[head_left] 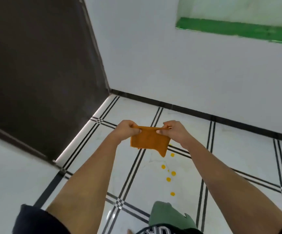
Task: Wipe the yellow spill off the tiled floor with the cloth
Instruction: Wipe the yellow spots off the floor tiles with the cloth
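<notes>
An orange cloth [149,140] hangs in the air in front of me, folded into a small rectangle. My left hand [128,130] pinches its top left corner and my right hand [174,130] pinches its top right corner. Beneath and slightly right of the cloth, several round yellow spill drops [168,173] dot the white tiled floor [238,159] in a loose line running toward me. Part of the spill may be hidden behind the cloth.
A dark brown door [40,73] stands on the left. A white wall [187,65] with a black skirting runs behind the spill, with a green ledge [235,29] high on the right. My green-clad leg [169,217] is near the bottom edge.
</notes>
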